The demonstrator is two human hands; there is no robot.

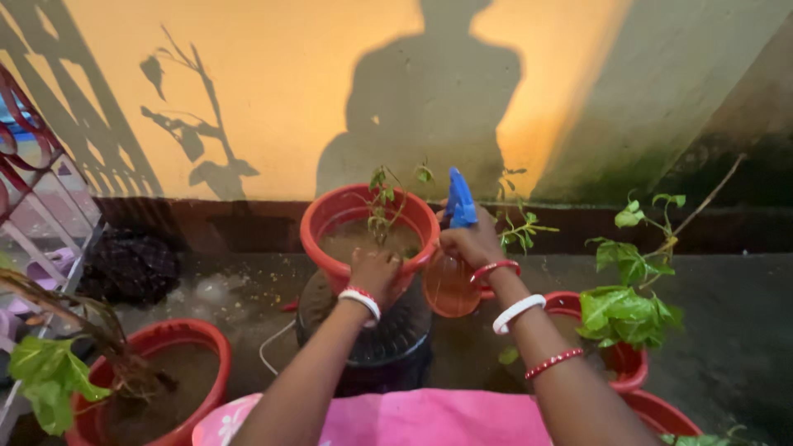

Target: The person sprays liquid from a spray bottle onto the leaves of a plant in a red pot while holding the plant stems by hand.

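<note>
I am seeing the right hand (472,244) clenching around the neck of a spray bottle (450,281), its blue nozzle (460,198) standing above the fingers and its orange body hanging below the fist, just beside the pot. The left hand (373,272) is gripping the near rim of the red pot (330,219), fingers curling over the edge. That pot is sitting on a dark round stand (388,330) in the middle of the view and is holding soil and a thin seedling (382,206) with a few small leaves. Both wrists are wearing white and red bangles. A pink cloth (429,417) is lying across the lower edge, under the forearms. To the left, a second red pot (178,343) is holding soil and a leaning plant (49,376); to the right, a third red pot (624,363) is carrying a leafy green plant (624,314). A yellow wall (289,83) behind is showing the person's shadow. A dark bundle (132,264) is lying on the wet ground at left.
</note>
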